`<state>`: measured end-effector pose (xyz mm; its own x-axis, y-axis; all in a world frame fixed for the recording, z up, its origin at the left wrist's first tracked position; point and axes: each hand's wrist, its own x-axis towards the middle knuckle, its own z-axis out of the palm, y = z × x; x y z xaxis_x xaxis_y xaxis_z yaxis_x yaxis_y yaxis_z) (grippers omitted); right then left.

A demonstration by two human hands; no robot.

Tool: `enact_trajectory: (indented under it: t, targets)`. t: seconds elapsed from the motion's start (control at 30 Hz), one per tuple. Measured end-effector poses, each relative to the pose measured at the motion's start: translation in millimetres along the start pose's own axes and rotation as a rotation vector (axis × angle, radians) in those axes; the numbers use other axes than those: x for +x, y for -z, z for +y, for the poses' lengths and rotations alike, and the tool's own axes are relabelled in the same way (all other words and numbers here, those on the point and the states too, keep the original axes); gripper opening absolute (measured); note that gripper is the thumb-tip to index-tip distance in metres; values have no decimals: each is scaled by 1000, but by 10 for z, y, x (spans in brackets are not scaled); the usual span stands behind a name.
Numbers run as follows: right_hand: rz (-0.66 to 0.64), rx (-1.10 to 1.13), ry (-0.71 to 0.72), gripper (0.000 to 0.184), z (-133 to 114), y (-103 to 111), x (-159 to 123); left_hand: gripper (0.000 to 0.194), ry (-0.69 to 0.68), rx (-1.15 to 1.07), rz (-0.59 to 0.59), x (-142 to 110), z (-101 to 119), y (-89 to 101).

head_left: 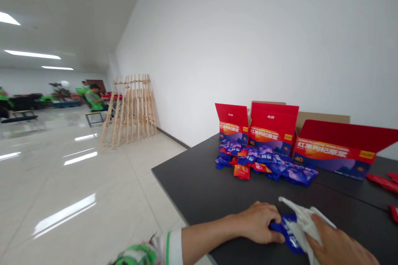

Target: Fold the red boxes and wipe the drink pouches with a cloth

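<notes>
My left hand (260, 222) grips one end of a blue pouch (292, 240) just above the dark table, fingers closed round it. In my right hand (337, 242) is a crumpled white cloth (303, 219), pressed against the pouch's printed side and covering part of it. Beyond my hands lies a loose pile of blue pouches (280, 163) with a few red pouches (241, 171) among them. Three open boxes, red, orange and blue, stand behind the pile: a left box (233, 128), a middle box (270, 130) and a right box (332, 153).
The dark table (186, 182) runs along a white wall, its left edge above a shiny tiled floor. More red packets (384, 182) lie at the far right. Wooden racks (133, 112) lean on the wall, and a person (95, 99) in green sits beyond them.
</notes>
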<state>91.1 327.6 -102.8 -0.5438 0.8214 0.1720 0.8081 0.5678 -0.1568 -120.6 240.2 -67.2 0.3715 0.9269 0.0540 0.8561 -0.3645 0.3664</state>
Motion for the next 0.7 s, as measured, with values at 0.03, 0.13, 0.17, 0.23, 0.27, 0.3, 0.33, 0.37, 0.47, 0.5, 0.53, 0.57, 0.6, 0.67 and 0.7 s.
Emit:
enact_trajectory:
  t: [0.03, 0.13, 0.17, 0.23, 0.27, 0.3, 0.33, 0.37, 0.47, 0.5, 0.53, 0.57, 0.6, 0.67, 0.7]
  targets:
    - [22, -42, -36, 37, -22, 45, -10, 29, -3, -4, -2, 7, 10, 10]
    - [53, -136, -10, 37, -103, 200, -54, 27, -30, -11, 1, 32, 32, 53]
    - [36, -126, 48, 36, -134, 249, -66, 25, -44, -14, 11, 44, 33, 71]
    - [-6, -116, 83, 34, -191, 336, -75, 22, -71, -18, 20, 76, 25, 111]
    - [-11, -129, 31, 33, -211, 373, -72, 22, -81, -17, 16, 96, 17, 132]
    - [-12, -145, -27, 32, -223, 406, -67, 21, -90, -16, 7, 118, 8, 154]
    - [-7, -163, -79, 32, -230, 435, -60, 20, -98, -14, -3, 142, -1, 177]
    - [-2, -174, -106, 31, -232, 460, -54, 19, -106, -15, -12, 166, -10, 199]
    - [-7, -148, -23, 29, -230, 507, -37, 17, -139, -36, -44, 236, -40, 258]
    - [-12, -133, -5, 28, -230, 516, -30, 17, -147, -46, -52, 259, -51, 273]
    - [-14, -126, -19, 27, -230, 524, -22, 17, -153, -56, -57, 281, -61, 286]
    - [-10, -131, -65, 28, -232, 530, -14, 17, -156, -63, -60, 304, -70, 296]
    - [1, -145, -118, 29, -235, 536, -6, 16, -158, -68, -59, 325, -79, 303]
    - [16, -167, -150, 30, -246, 542, 6, 16, -162, -74, -57, 361, -94, 309]
    - [14, -165, -119, 30, -252, 543, 11, 16, -167, -80, -58, 374, -101, 310]
